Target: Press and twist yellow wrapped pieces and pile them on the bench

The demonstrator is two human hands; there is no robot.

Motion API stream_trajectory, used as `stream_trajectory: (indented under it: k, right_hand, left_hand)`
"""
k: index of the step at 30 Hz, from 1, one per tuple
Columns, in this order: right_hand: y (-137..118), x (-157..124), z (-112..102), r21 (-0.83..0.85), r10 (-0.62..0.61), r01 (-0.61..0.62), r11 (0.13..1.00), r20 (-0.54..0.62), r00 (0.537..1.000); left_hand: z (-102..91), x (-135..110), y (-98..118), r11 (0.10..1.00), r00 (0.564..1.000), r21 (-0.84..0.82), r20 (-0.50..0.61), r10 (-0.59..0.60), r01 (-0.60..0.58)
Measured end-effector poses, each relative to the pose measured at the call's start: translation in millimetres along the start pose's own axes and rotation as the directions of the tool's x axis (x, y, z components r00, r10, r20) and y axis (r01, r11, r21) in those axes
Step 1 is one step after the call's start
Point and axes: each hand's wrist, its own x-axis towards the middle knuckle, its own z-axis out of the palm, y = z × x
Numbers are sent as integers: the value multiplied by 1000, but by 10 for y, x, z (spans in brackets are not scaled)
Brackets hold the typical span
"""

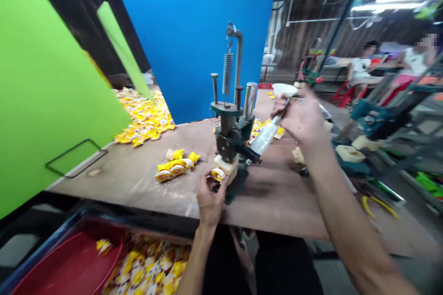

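1. Your left hand (pixel 211 198) is closed around a yellow-and-white rolled packet (pixel 218 174), just in front of the spring-loaded hand press (pixel 228 120).
2. Your right hand (pixel 301 117) is clamped on a clear plastic tube (pixel 266 136), right of the press.
3. Loose yellow packets (pixel 175 166) lie left of the press on the tabletop (pixel 273 207), with a larger heap of packets (pixel 143 117) farther left.

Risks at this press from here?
The left hand grips a small yellow-and-white rolled packet beside the cream block on the dark green metal bench press, so fingers could get pinched if the press closes. The right hand holds a translucent plastic tube near the press's chrome cylinder and might knock it. Loose yellow rolled packets on the brown wooden tabletop could roll.
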Motion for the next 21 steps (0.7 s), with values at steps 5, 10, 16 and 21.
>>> stream_trajectory:
  k: [5, 10, 16, 21]
  right_hand:
    - [850, -6, -870, -346, 53, -139, 928, -246, 968]
    - [1286, 392, -988, -488, -19, -94, 868, -221, 975]
    - [1234, 81, -1152, -530, 71, -189, 827, -236, 969]
    - [957, -1142, -791, -305, 464, -463, 832, -73, 883]
  left_hand:
    - [-582, 39, -191, 985, 999, 173, -39, 0, 6]
    - [-1229, 355, -678, 859, 994, 511, -96, 61, -3]
    - [-929, 153, -511, 818, 897, 557, -274, 348, -147]
    - [-169, -810, -63, 955, 944, 73, 186, 271, -288]
